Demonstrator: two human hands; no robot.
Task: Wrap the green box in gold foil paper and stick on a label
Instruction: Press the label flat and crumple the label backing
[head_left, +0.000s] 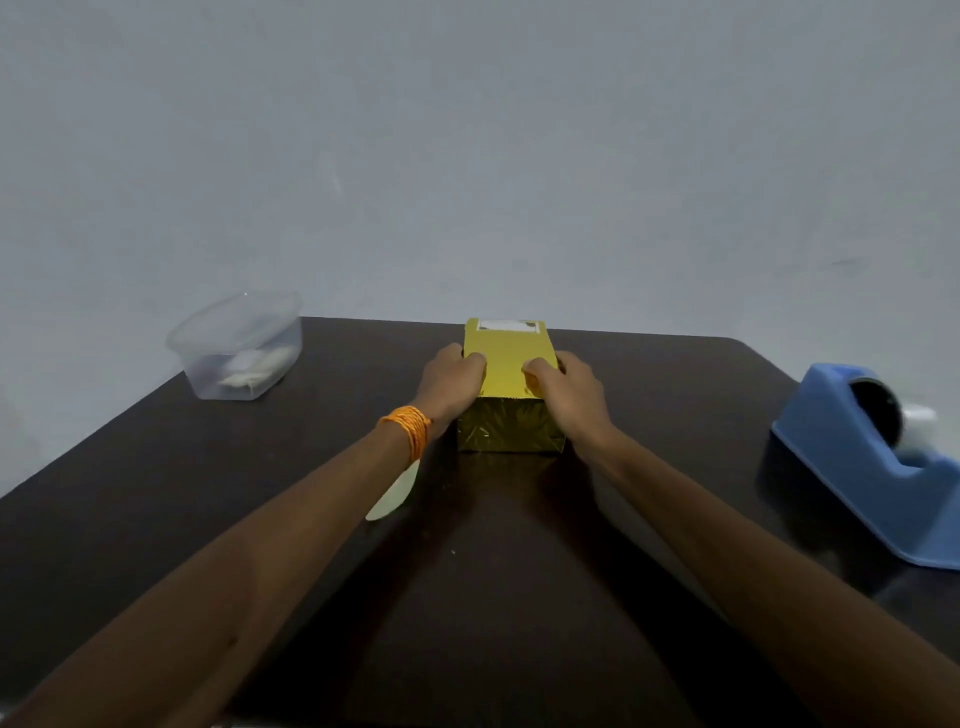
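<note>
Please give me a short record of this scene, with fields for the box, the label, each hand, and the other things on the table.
box: fully covered in gold foil, no green showing, stands on the dark table
label: white, on the top face, at the far end
left hand: grips the box's left side, thumb on top
right hand: grips the box's right side, thumb on top
far left: clear plastic container, pale items inside
right edge: blue tape dispenser
</note>
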